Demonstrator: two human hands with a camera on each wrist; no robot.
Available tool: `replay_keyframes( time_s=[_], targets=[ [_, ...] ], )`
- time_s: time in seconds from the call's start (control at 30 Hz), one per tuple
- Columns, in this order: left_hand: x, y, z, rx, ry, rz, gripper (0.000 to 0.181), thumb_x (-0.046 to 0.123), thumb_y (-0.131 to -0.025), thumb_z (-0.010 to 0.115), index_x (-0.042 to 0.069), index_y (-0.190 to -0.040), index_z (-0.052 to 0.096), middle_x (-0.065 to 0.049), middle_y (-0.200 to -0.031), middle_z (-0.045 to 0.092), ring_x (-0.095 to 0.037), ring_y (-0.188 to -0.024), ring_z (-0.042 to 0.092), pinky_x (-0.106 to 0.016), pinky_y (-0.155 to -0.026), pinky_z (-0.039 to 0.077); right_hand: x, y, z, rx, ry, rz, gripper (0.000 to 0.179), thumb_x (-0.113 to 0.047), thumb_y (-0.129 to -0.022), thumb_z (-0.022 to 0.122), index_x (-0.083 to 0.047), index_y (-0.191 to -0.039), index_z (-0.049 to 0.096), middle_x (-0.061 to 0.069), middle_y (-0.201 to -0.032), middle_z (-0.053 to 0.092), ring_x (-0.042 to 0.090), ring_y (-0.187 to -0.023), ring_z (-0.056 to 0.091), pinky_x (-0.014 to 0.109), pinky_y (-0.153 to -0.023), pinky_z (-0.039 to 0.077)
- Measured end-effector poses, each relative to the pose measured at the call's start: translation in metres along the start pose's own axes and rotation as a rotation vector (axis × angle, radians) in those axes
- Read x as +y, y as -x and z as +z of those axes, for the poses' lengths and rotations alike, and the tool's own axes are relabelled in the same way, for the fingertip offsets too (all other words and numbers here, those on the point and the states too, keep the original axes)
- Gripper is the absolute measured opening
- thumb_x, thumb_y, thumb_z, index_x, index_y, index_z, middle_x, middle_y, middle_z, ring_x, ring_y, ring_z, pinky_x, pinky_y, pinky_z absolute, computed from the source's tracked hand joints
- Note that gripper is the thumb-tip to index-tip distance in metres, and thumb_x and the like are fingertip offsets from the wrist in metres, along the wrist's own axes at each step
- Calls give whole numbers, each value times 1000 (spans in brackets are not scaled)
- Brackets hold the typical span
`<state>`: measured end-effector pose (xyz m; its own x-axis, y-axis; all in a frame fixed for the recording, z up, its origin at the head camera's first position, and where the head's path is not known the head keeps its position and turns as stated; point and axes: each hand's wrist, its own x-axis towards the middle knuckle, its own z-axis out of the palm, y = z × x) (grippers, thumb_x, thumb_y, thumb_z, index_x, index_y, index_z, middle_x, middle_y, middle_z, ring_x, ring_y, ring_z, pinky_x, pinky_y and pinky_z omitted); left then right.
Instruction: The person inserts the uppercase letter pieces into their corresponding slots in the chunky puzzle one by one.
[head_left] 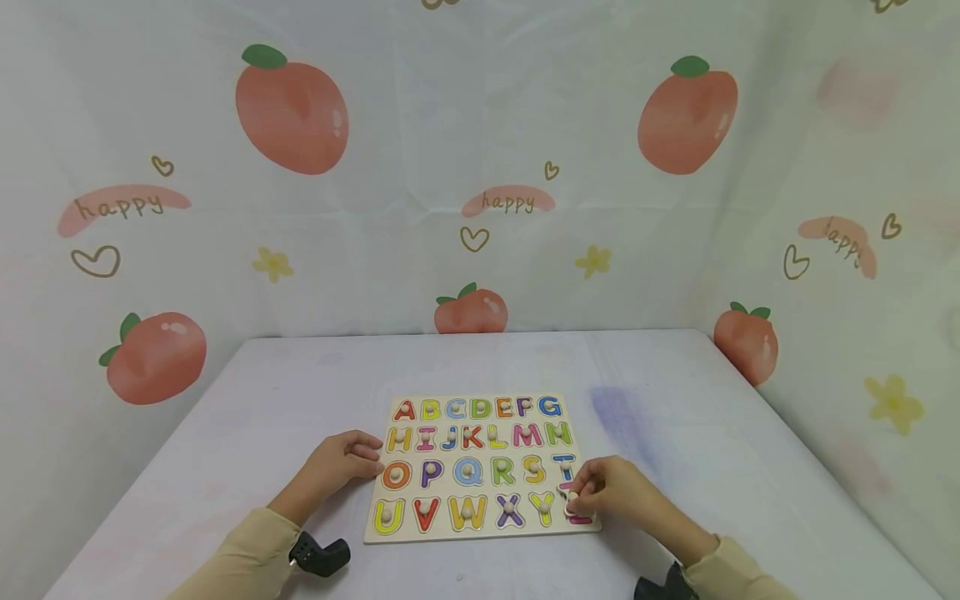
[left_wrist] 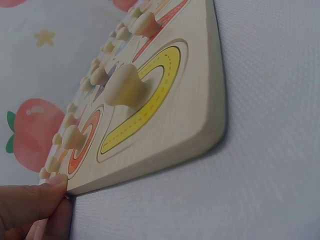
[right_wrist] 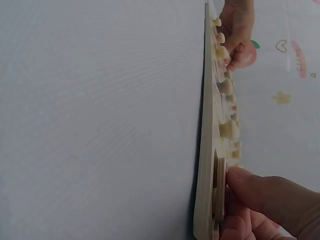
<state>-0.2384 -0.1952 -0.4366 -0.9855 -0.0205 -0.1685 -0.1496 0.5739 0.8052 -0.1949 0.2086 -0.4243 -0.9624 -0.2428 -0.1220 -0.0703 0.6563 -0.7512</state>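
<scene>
A wooden alphabet puzzle board (head_left: 442,493) lies flat, with coloured, knobbed letters A to Y sitting in its recesses. My right hand (head_left: 617,493) pinches the magenta Z piece (head_left: 581,520) at the board's near right corner, its fingers covering much of the letter. In the right wrist view, the piece's wooden edge (right_wrist: 220,190) stands slightly above the board's face, close over the recess. My left hand (head_left: 341,462) grips the board's left edge beside the O piece (head_left: 397,476). The left wrist view shows that thumb (left_wrist: 56,186) at the rim, fingers curled below it.
The board rests on a table with a white cloth (head_left: 300,383), which has a purple stain (head_left: 622,421) to the right. Behind hangs a white curtain (head_left: 397,108) printed with fruit. Black wrist devices (head_left: 321,556) sit at both sleeves.
</scene>
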Motion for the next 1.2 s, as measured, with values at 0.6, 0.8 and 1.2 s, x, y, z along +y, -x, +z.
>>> replay_keyframes(
  time_s=[0.6, 0.8, 1.2],
  targets=[
    [-1, 0, 0, 3, 6, 3, 39, 11, -76, 78, 0, -110, 64, -3, -88, 67, -15, -79, 59, -27, -69, 48, 0, 2, -2, -59, 4, -25, 21, -17, -69, 85, -8, -75, 66, -6, -60, 58, 8, -57, 50, 22, -51, 38],
    [-2, 0, 1, 1, 7, 3, 39, 11, -76, 78, 0, -110, 64, -4, -89, 67, -15, -80, 59, -27, -69, 48, -2, 3, -4, -76, 1, -20, 22, -16, -70, 85, -7, -75, 65, -5, -60, 58, 8, -57, 50, 22, -51, 39],
    [0, 1, 0, -3, 5, -20, 40, 13, -77, 78, 1, -112, 63, -4, -90, 66, -16, -81, 58, -29, -71, 49, -2, 2, -5, -94, -16, -10, 22, -16, -71, 84, -7, -75, 64, -5, -60, 57, 8, -56, 51, 23, -51, 41]
  ],
)
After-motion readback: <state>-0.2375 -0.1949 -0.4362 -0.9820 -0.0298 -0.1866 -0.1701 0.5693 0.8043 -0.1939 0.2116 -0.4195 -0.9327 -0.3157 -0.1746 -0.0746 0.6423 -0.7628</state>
